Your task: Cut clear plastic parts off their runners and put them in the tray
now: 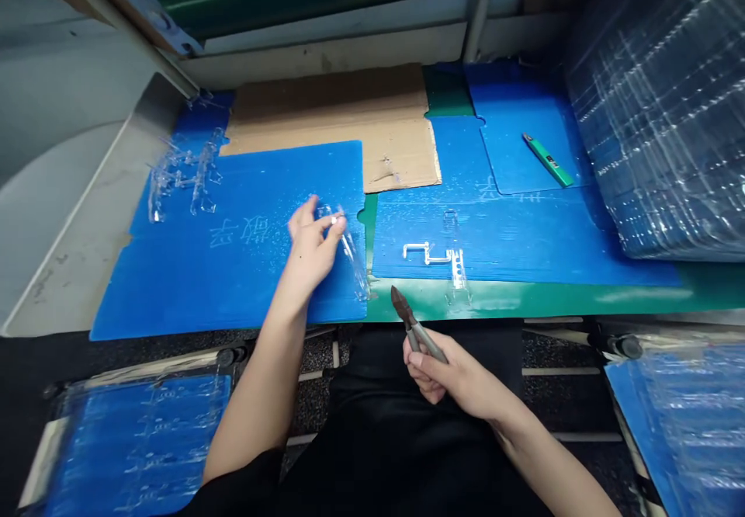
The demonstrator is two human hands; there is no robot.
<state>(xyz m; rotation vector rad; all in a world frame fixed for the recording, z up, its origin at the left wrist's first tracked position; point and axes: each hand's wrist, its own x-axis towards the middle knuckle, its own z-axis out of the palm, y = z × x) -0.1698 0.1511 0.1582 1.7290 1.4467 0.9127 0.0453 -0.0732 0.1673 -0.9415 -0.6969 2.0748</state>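
My left hand is over the blue sheet, its thumb and forefinger closed on the upper end of a long clear plastic part. The part slants down toward the sheet's right edge. In front of my body, my right hand is wrapped around the grey handles of a pair of pliers, dark jaws pointing up and left. Beyond the pliers lies a second clear plastic part, with a crooked whitish runner at its left side.
Several clear plastic pieces lie in a heap at the left. Brown cardboard covers the back. A green utility knife rests at the right, beside a tall stack of clear plastic trays. Loaded racks stand below on both sides.
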